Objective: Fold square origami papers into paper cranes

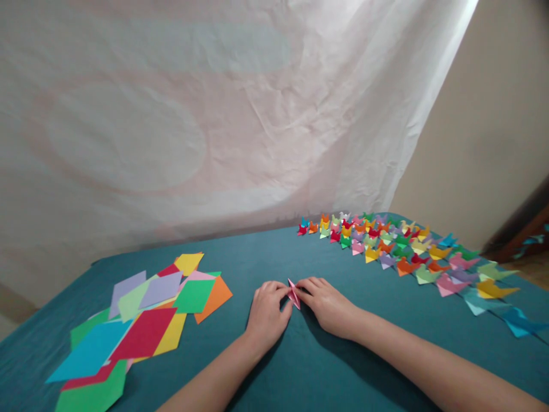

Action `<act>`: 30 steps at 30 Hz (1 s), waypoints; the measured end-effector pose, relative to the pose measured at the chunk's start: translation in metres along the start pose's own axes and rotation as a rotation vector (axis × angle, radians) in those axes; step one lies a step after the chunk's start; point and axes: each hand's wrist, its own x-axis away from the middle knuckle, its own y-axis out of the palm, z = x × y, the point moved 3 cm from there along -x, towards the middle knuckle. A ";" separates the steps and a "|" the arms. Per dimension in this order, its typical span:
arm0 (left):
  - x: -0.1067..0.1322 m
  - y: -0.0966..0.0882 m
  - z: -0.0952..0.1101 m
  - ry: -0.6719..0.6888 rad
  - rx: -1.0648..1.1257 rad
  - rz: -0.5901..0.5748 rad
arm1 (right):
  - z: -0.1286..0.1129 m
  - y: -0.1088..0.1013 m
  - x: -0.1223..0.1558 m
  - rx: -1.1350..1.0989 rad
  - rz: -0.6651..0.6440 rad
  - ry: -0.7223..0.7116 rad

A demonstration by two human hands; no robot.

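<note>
A small piece of folded pink origami paper point(294, 294) stands between my two hands, just above or on the teal tabletop. The fingers of my left hand point(270, 306) pinch it from the left side. From the other side, the fingertips of my right hand point(326, 303) close on it. Its shape is narrow, with pointed ends at top and bottom. My fingers cover part of its sides.
To the left lies a loose spread of coloured paper squares point(146, 332). Rows of folded paper birds point(384, 260) stand along the right side of the teal tablecloth point(253, 252). A pale hanging sheet point(214, 114) closes off the back.
</note>
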 end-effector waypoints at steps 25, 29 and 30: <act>0.016 0.008 0.028 0.048 -0.209 -0.173 | -0.003 0.007 0.001 0.190 0.007 -0.137; 0.016 0.008 0.028 0.048 -0.224 -0.188 | -0.001 0.006 0.003 0.110 0.025 -0.132; 0.016 0.008 0.028 0.047 -0.229 -0.195 | -0.001 0.006 0.004 0.088 0.033 -0.131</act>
